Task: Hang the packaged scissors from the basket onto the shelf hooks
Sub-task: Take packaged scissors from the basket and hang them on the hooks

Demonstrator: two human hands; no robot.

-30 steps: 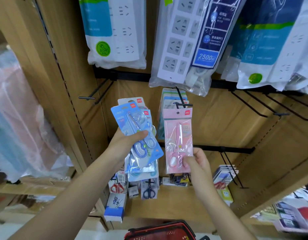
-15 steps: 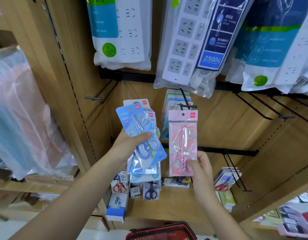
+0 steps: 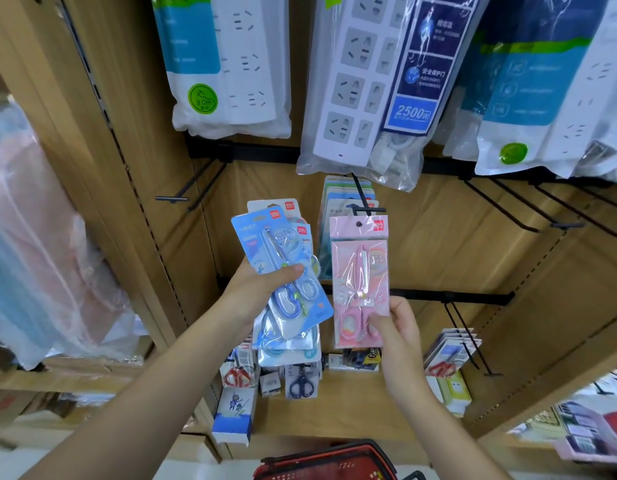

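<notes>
My left hand (image 3: 262,289) grips a fanned stack of blue scissors packs (image 3: 279,265), thumb across the front one. My right hand (image 3: 395,327) pinches the bottom of a pink scissors pack (image 3: 360,271) and holds it upright. The pack's top hole sits just below the tip of a black shelf hook (image 3: 365,206) that carries several blue and grey scissors packs (image 3: 345,199). The hole is not on the hook. The red basket (image 3: 331,459) shows at the bottom edge.
Bagged power strips (image 3: 369,84) hang from the rail above. Bare black hooks stick out at the left (image 3: 182,192) and the right (image 3: 528,213). A lower hook (image 3: 469,341) holds more packs. Small boxes and scissors (image 3: 300,379) stand on the wooden shelf.
My right hand has lifted the pink pack a little toward the hook's tip. My left hand keeps its stack in about the same place.
</notes>
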